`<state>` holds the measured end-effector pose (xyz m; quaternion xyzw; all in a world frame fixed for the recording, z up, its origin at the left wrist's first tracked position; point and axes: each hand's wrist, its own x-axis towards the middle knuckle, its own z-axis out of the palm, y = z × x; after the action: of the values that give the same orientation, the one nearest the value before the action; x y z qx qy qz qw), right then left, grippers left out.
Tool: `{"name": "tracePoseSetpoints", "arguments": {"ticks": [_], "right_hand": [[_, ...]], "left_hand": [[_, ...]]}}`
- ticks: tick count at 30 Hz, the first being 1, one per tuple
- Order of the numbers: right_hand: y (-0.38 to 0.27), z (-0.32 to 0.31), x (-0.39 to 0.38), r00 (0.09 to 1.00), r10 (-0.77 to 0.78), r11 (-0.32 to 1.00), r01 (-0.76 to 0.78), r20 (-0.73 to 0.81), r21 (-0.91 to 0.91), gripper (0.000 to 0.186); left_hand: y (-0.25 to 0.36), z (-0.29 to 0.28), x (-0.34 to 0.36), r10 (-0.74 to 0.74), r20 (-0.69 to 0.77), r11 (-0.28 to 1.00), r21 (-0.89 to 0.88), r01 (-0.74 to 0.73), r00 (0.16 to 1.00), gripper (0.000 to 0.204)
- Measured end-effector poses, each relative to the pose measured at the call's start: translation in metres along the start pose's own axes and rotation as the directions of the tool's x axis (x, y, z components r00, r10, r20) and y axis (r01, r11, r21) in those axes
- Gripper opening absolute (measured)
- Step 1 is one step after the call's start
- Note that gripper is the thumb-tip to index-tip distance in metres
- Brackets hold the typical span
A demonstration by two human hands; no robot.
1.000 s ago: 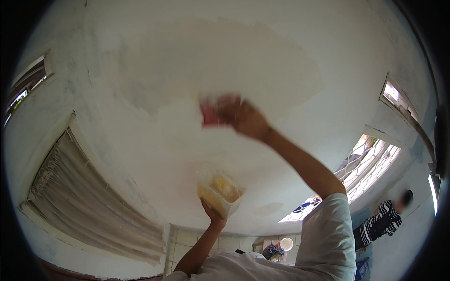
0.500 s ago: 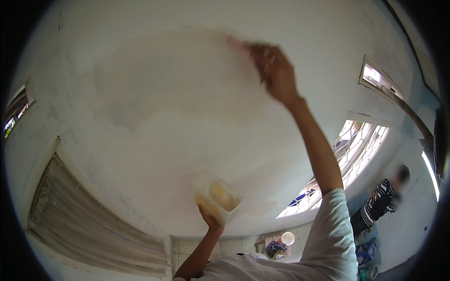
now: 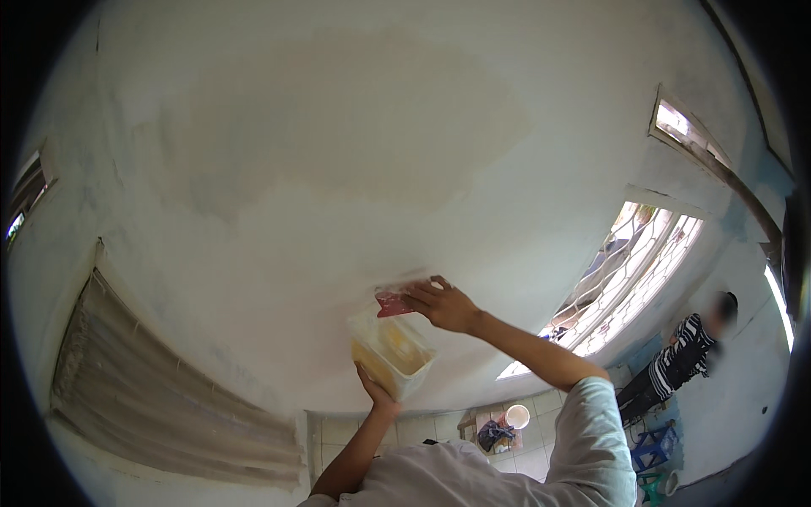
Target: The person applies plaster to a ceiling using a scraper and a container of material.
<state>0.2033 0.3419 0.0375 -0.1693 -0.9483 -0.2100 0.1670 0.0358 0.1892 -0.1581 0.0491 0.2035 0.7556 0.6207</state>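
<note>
My right hand (image 3: pixel 446 304) grips a flat red spreader (image 3: pixel 391 304) just above the rim of a translucent plastic container, near the pale plastered surface (image 3: pixel 253 253) overhead. My left hand (image 3: pixel 378 387) holds that container (image 3: pixel 416 372) from its lower left side, with some yellowish material in it. A large beige patch (image 3: pixel 338 118) covers the upper middle of the surface. Part of the spreader is behind my fingers.
A curtain (image 3: pixel 169 380) hangs at left. A barred window (image 3: pixel 634 270) is at right, near a person (image 3: pixel 680 355) in striped clothing. Below are a white bucket (image 3: pixel 517 416), a dark bundle (image 3: pixel 494 435) and a blue stool (image 3: pixel 655 448).
My right hand with the red spreader went up across the beige patch, then came down to the container's top. My left hand keeps holding the container in about the same place.
</note>
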Motion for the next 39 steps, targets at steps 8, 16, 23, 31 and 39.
{"name": "tracePoseSetpoints", "arguments": {"ticks": [8,16,23,31,39], "right_hand": [[-0.078,-0.017,-0.002,0.585,0.801,-0.074,-0.109,0.125,0.991,0.023],[-0.129,-0.032,-0.024,0.635,0.611,-0.483,-0.176,0.474,0.858,0.021],[-0.157,-0.015,-0.046,0.696,0.53,-0.292,-0.387,0.485,0.875,0.021],[-0.172,-0.025,-0.04,0.78,0.501,0.09,-0.479,0.376,0.873,0.032],[-0.179,-0.028,-0.045,0.794,0.53,0.235,-0.474,0.297,0.848,0.036]], "left_hand": [[0.03,-0.003,-0.03,0.161,-0.142,0.986,0.067,-0.153,0.977,0.081],[0.046,-0.009,-0.076,0.359,-0.338,0.92,0.288,-0.267,0.87,0.073],[0.042,-0.015,-0.103,0.385,-0.361,0.854,0.488,-0.18,0.85,0.078],[0.039,-0.023,-0.1,0.365,-0.393,0.857,0.496,-0.14,0.844,0.082],[0.04,-0.017,-0.088,0.299,-0.427,0.878,0.474,-0.07,0.853,0.085]]}}
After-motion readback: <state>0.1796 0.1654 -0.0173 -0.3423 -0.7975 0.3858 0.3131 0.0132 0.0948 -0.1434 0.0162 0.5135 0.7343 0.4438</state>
